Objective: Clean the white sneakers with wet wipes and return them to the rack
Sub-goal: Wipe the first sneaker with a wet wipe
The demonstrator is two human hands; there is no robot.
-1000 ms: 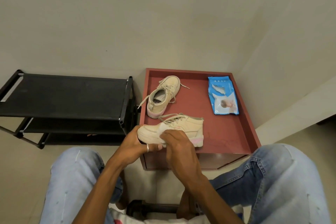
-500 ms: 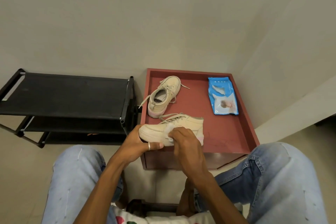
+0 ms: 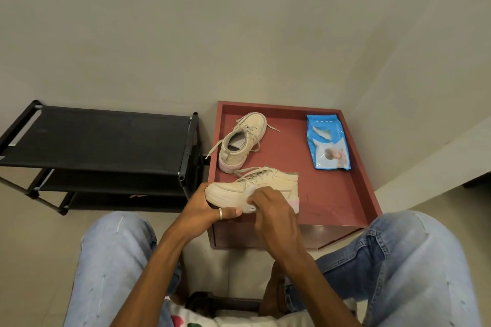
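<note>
While the black rack point(image 3: 106, 138) waits and the other shoe point(image 3: 244, 138) sits on the red table point(image 3: 292, 146), the left hand point(image 3: 204, 210) grips the near shoe point(image 3: 279, 180) by its toe over the table's edge, and the right hand point(image 3: 273, 215) has rubbed its pinched wipe point(image 3: 251, 199) toward the heel, so cleaning goes on.

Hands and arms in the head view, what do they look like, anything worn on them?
Both are bare: no sleeves, gloves or watch show on either forearm. The left hand wears a plain silver ring; the right hand wears nothing.
</note>
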